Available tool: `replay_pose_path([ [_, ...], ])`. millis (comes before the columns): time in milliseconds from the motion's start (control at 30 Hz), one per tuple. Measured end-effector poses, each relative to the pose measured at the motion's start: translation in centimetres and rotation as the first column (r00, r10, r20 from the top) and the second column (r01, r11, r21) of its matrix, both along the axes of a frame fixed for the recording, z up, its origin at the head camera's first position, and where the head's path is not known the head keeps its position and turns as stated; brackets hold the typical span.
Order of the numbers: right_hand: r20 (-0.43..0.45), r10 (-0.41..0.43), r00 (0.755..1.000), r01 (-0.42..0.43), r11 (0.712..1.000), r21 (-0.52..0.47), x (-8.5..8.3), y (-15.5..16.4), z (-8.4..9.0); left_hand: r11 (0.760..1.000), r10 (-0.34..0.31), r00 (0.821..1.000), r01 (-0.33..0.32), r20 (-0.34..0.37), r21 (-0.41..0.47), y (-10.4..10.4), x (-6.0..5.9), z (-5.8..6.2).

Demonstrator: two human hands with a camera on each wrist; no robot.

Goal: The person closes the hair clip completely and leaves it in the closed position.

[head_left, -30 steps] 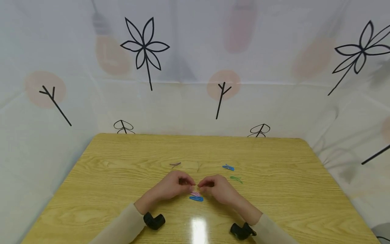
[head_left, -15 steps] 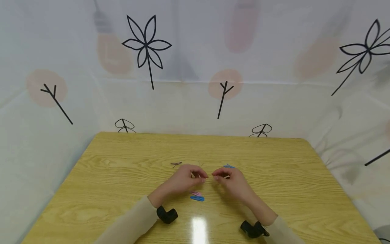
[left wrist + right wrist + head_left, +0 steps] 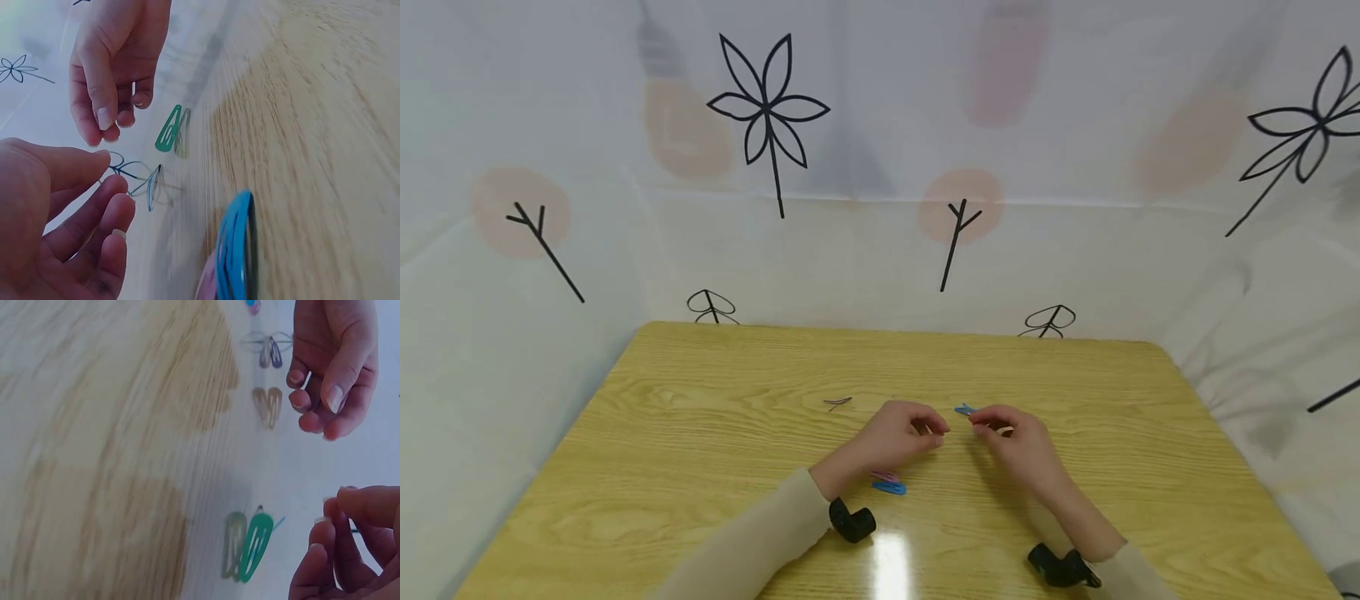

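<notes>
Head view: our left hand (image 3: pixel 891 435) and right hand (image 3: pixel 1018 437), loosely curled, empty; green clip (image 3: pixel 169 128) beside right hand unpicked.

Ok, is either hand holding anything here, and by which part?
The left hand holds nothing, fingers loosely curled. The right hand has its fingertips drawn together, but whether they pinch anything cannot be told. The green clip and blue clip lie untouched.
</notes>
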State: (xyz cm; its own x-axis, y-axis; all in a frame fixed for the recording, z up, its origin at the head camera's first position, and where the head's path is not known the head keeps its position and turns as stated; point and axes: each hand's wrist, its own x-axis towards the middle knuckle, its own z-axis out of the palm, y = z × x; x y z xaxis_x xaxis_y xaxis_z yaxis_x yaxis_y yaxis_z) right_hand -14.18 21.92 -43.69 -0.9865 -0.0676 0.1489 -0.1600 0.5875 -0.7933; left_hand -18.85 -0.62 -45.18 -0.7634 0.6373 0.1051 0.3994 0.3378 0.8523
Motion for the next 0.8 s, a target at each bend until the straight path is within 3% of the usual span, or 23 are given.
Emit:
replay_pose_path([
  [167,-0.015,-0.03,0.999,0.03,0.999,0.045,0.1,1.1,-0.2,1.0,0.009,1.0,-0.009,-0.009,-0.005,1.6,-0.2,0.0],
  [367,0.051,-0.056,0.997,0.05,0.993,0.103,0.3,1.9,0.0,0.999,0.033,0.999,-0.033,0.001,-0.041,3.4,-0.1,0.3],
  [600,0.125,-0.05,0.991,0.028,0.984,0.174,0.4,2.7,-0.2,0.994,0.07,0.997,-0.068,0.015,-0.083,5.0,-0.2,0.3],
  [800,0.168,-0.027,0.985,-0.004,0.983,0.183,0.4,3.0,-0.5,0.986,0.06,0.998,-0.056,0.023,-0.157,5.8,-0.2,0.1],
])
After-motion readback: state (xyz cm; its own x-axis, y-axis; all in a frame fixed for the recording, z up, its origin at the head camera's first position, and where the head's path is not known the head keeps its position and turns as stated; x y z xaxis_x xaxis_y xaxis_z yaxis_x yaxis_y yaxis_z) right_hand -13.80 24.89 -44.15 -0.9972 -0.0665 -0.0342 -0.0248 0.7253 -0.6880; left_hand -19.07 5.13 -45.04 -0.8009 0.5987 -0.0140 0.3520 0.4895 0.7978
